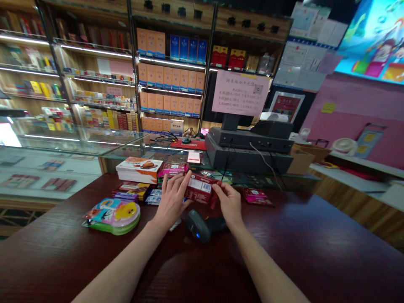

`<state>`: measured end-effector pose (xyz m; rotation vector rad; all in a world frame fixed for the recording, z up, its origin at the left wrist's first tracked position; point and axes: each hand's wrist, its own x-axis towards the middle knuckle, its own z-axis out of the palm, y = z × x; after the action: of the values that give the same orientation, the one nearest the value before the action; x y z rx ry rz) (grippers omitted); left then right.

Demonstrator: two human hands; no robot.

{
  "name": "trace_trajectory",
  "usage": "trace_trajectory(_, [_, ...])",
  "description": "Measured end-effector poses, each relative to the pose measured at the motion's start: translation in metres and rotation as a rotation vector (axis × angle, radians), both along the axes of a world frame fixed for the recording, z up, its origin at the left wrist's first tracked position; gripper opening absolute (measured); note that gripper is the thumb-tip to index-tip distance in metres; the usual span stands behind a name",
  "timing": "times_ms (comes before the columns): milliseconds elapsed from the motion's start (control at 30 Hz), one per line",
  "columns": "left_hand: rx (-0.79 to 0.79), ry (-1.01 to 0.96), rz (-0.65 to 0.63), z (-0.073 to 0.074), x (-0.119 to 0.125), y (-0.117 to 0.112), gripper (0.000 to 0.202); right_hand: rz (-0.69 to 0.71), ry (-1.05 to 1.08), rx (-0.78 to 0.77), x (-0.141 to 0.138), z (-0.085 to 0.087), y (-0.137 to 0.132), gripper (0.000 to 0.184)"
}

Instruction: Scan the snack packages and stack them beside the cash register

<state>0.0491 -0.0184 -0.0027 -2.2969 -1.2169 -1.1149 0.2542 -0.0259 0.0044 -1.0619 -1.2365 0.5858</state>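
A dark red snack packet [198, 190] is held up above the counter, its white label and barcode facing me. My right hand [231, 206] pinches the packet's right end between thumb and fingers. At the left end, my left hand [172, 198] has its fingers above and its thumb below, closed about the packet; part of the grip is hidden. Just below the packet, a black barcode scanner [198, 227] with a blue light lies on the counter. To the left are a duck-pictured package [115, 213], a blue-and-white packet [153, 197] and a white-and-orange box [140, 169].
The dark wooden counter [284, 252] spans the foreground. A pink packet [257, 196] lies to the right. Behind stand a monitor with a pink paper sign [240, 93] and a black cash drawer [248, 158]. A glass display case [72, 145] extends at left, before stocked shelves.
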Motion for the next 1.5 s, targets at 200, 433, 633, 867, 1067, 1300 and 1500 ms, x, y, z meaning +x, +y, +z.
trace_trajectory(200, [0.02, 0.069, 0.089, 0.002, -0.001, -0.002, 0.103, 0.011, -0.073, 0.013, -0.005, 0.003, -0.005, 0.031])
trace_trajectory(433, [0.004, 0.092, 0.141, 0.003, -0.003, -0.003, 0.095, 0.019, -0.137, 0.024, -0.006, 0.002, -0.004, 0.029])
trace_trajectory(633, [0.009, 0.078, 0.166, 0.003, -0.003, -0.002, 0.095, 0.038, -0.099, 0.013, -0.004, -0.001, 0.0, 0.028])
trace_trajectory(867, [0.059, 0.031, 0.163, 0.001, -0.006, -0.001, 0.091, 0.141, -0.019, 0.014, -0.004, -0.005, 0.002, 0.027])
trace_trajectory(1067, [0.062, 0.066, 0.132, 0.003, -0.009, -0.001, 0.093, 0.228, 0.03, -0.006, -0.003, -0.006, 0.004, 0.035])
trace_trajectory(1300, [0.056, 0.065, 0.171, 0.002, -0.024, 0.01, 0.093, 0.367, -0.14, -0.087, 0.023, -0.005, 0.006, 0.056])
trace_trajectory(1500, [0.042, 0.056, 0.231, 0.001, -0.038, 0.017, 0.09, 0.692, -0.514, -0.312, 0.06, 0.012, -0.008, 0.066])
